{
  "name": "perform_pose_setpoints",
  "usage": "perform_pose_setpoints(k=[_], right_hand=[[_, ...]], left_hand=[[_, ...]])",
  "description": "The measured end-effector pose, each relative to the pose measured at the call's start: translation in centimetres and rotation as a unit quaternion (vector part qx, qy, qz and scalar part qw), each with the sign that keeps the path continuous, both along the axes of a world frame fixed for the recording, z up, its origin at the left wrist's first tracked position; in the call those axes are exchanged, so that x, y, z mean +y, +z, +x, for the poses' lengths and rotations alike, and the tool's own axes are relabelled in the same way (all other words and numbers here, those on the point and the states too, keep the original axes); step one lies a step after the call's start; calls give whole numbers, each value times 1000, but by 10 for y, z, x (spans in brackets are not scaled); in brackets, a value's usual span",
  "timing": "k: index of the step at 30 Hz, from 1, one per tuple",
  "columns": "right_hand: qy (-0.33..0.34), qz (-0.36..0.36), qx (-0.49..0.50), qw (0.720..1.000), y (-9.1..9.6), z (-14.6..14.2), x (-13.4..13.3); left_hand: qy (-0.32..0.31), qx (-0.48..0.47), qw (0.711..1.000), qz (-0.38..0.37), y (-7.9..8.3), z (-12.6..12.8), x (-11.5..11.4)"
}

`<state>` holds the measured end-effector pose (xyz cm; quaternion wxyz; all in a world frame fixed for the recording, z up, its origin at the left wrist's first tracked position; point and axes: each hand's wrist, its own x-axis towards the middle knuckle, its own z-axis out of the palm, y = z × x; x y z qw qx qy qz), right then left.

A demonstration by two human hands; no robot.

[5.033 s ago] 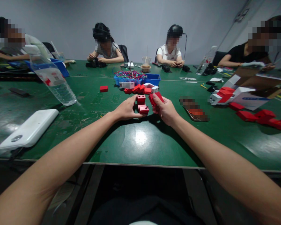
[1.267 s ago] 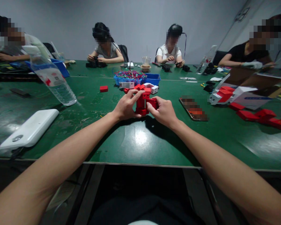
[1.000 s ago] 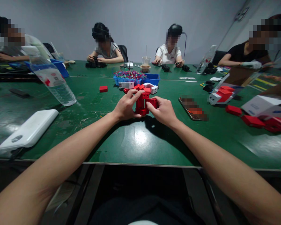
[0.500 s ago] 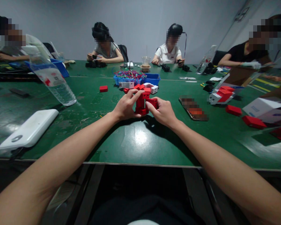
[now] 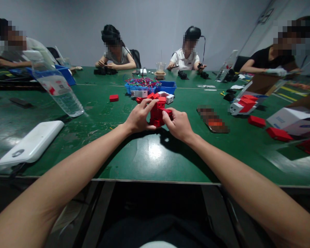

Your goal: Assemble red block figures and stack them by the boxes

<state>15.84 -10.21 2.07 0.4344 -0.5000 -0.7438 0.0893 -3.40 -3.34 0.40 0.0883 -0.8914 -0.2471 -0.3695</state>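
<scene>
In the middle of the head view, my left hand (image 5: 139,117) grips a red plastic housing (image 5: 156,116) by its top and bottom, fingers over the upper edge and thumb below. My right hand (image 5: 180,125) pinches a smaller red plastic piece (image 5: 168,112) against the housing's right side, mostly covered by my fingers. Both parts are held over the green table (image 5: 134,162). Just behind them lie several red parts (image 5: 153,96) and a white housing (image 5: 166,97).
Blue bins (image 5: 167,86), one heaped with coloured wires (image 5: 143,82), stand behind. At left are a water bottle (image 5: 60,91) and white power bank (image 5: 32,143); at right, a phone (image 5: 213,120), red blocks (image 5: 279,134) and white box (image 5: 294,120). Several people sit around the table.
My right hand has shifted slightly left, bringing the smaller red piece further into or against the housing. The light gap between the two has closed. My left hand stays in place.
</scene>
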Motion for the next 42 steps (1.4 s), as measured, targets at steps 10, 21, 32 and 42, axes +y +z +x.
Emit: perform_pose_setpoints(k=[10,21,32,42], right_hand=[[-29,2,-40,999,8,-1,-3],[-37,4,-17,999,3,2,3],[-24,-6,-12,1000,4,4,4],[-18,-19,12,1000,6,6,7]], left_hand=[[4,4,1000,-10,0,0,0],[-3,-3,1000,-4,-2,-2,1],[-6,-4,1000,-20,-1,-2,2],[-4,4,1000,-18,0,-3,1]])
